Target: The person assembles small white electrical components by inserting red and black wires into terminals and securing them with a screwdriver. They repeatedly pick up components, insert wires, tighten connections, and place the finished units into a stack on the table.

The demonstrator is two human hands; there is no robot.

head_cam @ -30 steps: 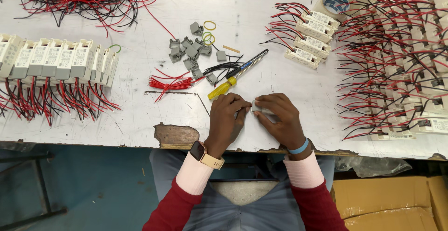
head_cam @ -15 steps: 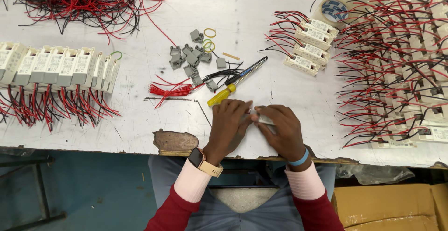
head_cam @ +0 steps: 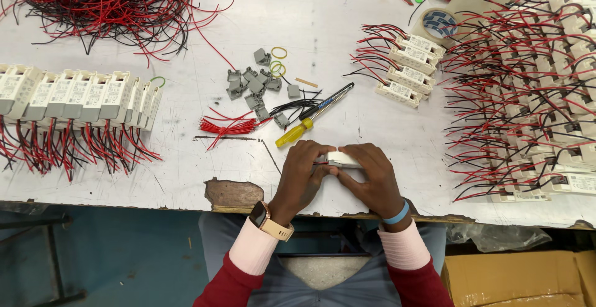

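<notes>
Both hands meet at the table's near edge around a small white box-shaped module [head_cam: 343,158]. My left hand [head_cam: 303,175] grips its left end, where thin red wire shows. My right hand [head_cam: 371,180] holds its right side, fingers curled over it. Just beyond the hands lies a screwdriver [head_cam: 313,116] with a yellow handle and black shaft. A bundle of short red wires [head_cam: 228,125] lies to its left, with a scatter of small grey plastic clips [head_cam: 253,86] behind.
A row of wired white modules [head_cam: 81,99] stands at the left. Three more modules [head_cam: 410,75] and a large mass of wired ones [head_cam: 534,90] fill the right. A red and black wire heap [head_cam: 105,3] lies far left. A tape roll [head_cam: 436,24] sits at the back.
The hands have stayed at the near edge; the white module now shows more plainly between them. The view has shifted slightly.
</notes>
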